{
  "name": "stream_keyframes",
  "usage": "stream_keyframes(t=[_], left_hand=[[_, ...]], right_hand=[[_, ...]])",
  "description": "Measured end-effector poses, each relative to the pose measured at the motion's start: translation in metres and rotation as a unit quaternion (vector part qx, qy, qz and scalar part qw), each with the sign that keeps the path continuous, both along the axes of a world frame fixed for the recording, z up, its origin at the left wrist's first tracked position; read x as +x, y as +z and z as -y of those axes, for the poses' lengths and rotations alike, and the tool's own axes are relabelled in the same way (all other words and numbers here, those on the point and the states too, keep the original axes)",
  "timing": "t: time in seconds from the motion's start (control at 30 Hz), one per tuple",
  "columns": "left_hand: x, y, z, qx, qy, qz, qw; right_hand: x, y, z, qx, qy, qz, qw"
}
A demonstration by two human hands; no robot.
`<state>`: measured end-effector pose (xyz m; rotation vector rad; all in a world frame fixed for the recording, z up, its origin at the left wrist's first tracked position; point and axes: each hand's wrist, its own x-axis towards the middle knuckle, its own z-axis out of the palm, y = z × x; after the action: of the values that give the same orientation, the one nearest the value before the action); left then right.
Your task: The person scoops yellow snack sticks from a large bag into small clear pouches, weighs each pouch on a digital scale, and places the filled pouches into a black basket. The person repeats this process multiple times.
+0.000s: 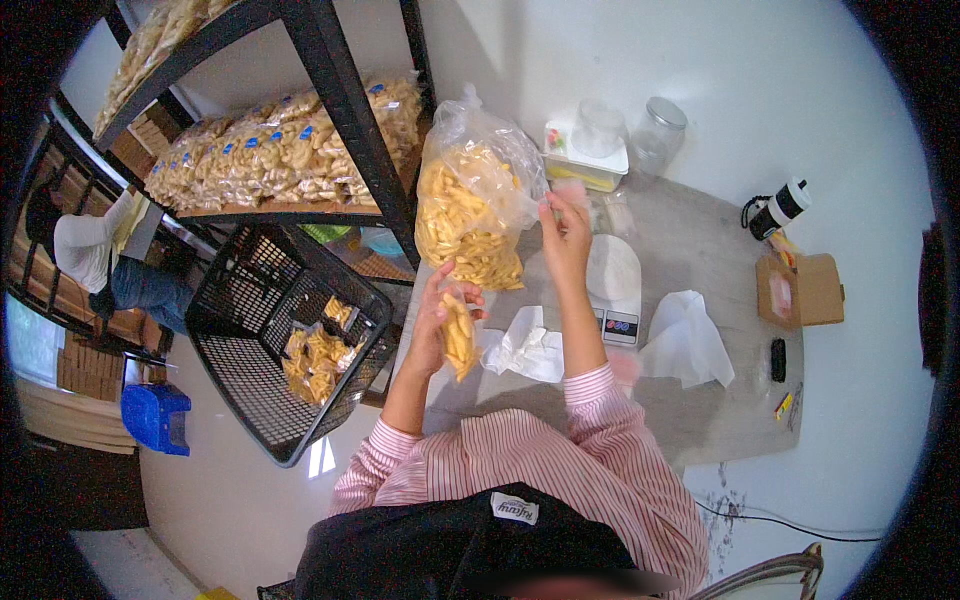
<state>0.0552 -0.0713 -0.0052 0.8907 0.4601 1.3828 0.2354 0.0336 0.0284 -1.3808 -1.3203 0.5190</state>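
My left hand (pixel 429 322) holds a small clear bag of yellow stick snacks (pixel 459 337) above the table's near left part. Just beyond it, a large clear plastic bag (pixel 472 210) full of the same sticks stands against the shelf post. At that bag's right edge, the thumb and index finger of my right hand (pixel 566 236) pinch the plastic. A white kitchen scale (pixel 615 277) lies to the right of my right wrist, its lower part partly behind my forearm. Crumpled white sheets (pixel 529 345) rest between my forearms.
A black plastic basket (pixel 247 337) with several filled small bags (pixel 319 360) stands at left. Bagged snacks (pixel 277 150) fill the black shelf. On the table (pixel 697 225) are a plastic tub (pixel 585 161), jar (pixel 660 131), tumbler (pixel 780 210) and cardboard box (pixel 799 289). Another person (pixel 90 240) stands far left.
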Motion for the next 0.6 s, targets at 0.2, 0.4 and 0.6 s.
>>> stream_keyframes(t=[0.2, 0.4, 0.6], left_hand=[[0.002, 0.013, 0.005, 0.004, -0.135, 0.066, 0.989], [0.007, 0.016, 0.016, -0.02, -0.126, -0.023, 0.992], [-0.004, 0.009, 0.016, -0.05, -0.126, -0.273, 0.952]], right_hand=[[0.0, 0.032, 0.075, 0.157, 0.312, 0.071, 0.934], [-0.002, 0.05, 0.097, 0.034, 0.368, 0.016, 0.929], [-0.001, 0.047, 0.094, 0.134, 0.265, 0.101, 0.949]])
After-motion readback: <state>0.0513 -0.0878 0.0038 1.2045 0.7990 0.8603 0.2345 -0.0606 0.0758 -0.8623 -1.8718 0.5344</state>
